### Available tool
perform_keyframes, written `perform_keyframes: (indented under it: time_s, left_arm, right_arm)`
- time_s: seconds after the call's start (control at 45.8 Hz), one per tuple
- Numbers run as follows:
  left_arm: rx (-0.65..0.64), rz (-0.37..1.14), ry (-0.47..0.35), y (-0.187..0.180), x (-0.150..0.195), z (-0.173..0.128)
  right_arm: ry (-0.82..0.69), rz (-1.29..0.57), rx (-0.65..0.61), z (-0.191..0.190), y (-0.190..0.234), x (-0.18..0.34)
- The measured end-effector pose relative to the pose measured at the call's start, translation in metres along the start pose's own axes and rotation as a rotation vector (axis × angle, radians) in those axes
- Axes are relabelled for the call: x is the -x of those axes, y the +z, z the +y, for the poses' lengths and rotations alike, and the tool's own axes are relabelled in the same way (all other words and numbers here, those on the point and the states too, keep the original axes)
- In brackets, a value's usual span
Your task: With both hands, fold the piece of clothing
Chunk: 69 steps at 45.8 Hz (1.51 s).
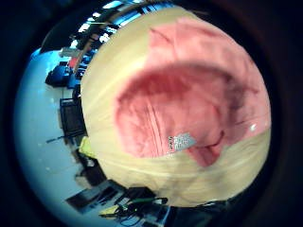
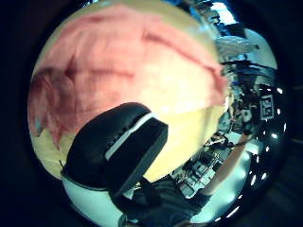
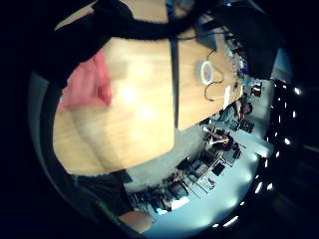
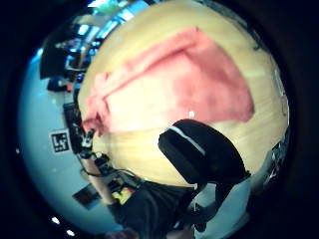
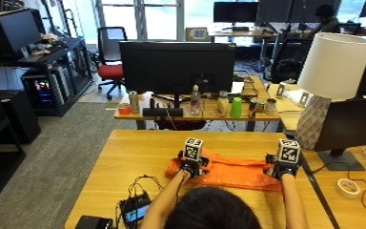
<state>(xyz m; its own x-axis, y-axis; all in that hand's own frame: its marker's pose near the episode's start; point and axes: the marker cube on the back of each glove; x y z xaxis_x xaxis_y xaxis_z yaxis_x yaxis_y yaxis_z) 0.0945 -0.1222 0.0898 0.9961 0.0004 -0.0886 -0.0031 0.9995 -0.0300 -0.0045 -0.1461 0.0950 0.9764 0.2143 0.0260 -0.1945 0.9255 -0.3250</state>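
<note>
Clothing (image 5: 234,174), orange, lies on table (image 5: 132,152), hands covering its near corners.

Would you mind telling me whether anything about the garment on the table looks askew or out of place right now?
Nothing stands out much. The orange garment lies on the wooden table between the left hand and the right hand. It is merely rumpled, with its edge near the left hand bunched, as expected mid-fold.

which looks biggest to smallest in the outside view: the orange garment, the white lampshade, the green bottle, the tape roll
1. orange garment and white lampshade: too close to rank; the lamp sits farther away.
2. tape roll
3. green bottle, though it stands farther back.
</note>
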Motion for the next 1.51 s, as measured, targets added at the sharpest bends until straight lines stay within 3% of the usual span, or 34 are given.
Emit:
perform_keyframes:
  time_s: [0.044, 0.109, 0.219, 0.306, 0.415, 0.546, 0.677, 0.808, 0.918, 1.114, 1.267, 1.442, 1.508]
  left_arm:
    - [0.068, -0.043, -0.029, 0.012, 0.002, 0.001]
    - [0.114, -0.082, -0.056, 0.026, 0.006, 0.001]
    - [0.088, -0.092, -0.073, 0.039, 0.012, -0.008]
    - [0.147, -0.060, -0.065, 0.049, 0.013, -0.009]
    - [0.142, -0.036, -0.065, 0.058, 0.014, -0.016]
    - [0.148, -0.030, -0.056, 0.059, 0.014, -0.018]
    - [0.143, -0.015, -0.027, 0.060, 0.013, -0.020]
    - [0.135, 0.003, -0.052, 0.061, 0.013, -0.020]
    - [0.135, -0.001, -0.053, 0.061, 0.014, -0.020]
    - [0.096, -0.010, -0.052, 0.059, 0.014, -0.027]
    - [0.173, 0.017, -0.023, 0.061, 0.010, -0.020]
    - [0.206, 0.005, -0.026, 0.061, 0.011, -0.017]
    - [0.215, 0.008, -0.032, 0.061, 0.011, -0.016]
  right_arm:
    - [-0.080, 0.002, -0.091, 0.012, 0.009, 0.005]
    - [-0.122, 0.014, -0.031, 0.014, 0.032, 0.007]
    - [-0.090, -0.001, -0.002, 0.004, 0.055, 0.006]
    - [-0.036, -0.032, 0.005, -0.004, 0.068, 0.004]
    - [0.102, -0.019, -0.070, -0.014, 0.076, -0.001]
    - [0.023, 0.011, -0.110, -0.018, 0.076, 0.005]
    - [0.066, 0.000, -0.133, -0.021, 0.073, 0.008]
    - [0.143, -0.030, -0.222, -0.028, 0.068, 0.009]
    - [0.023, -0.067, -0.229, -0.025, 0.067, 0.022]
    - [-0.004, -0.113, -0.343, -0.032, 0.058, 0.029]
    - [-0.092, -0.124, -0.243, -0.019, 0.061, 0.035]
    - [-0.063, -0.127, -0.245, -0.021, 0.060, 0.033]
    - [-0.059, -0.123, -0.305, -0.025, 0.056, 0.034]
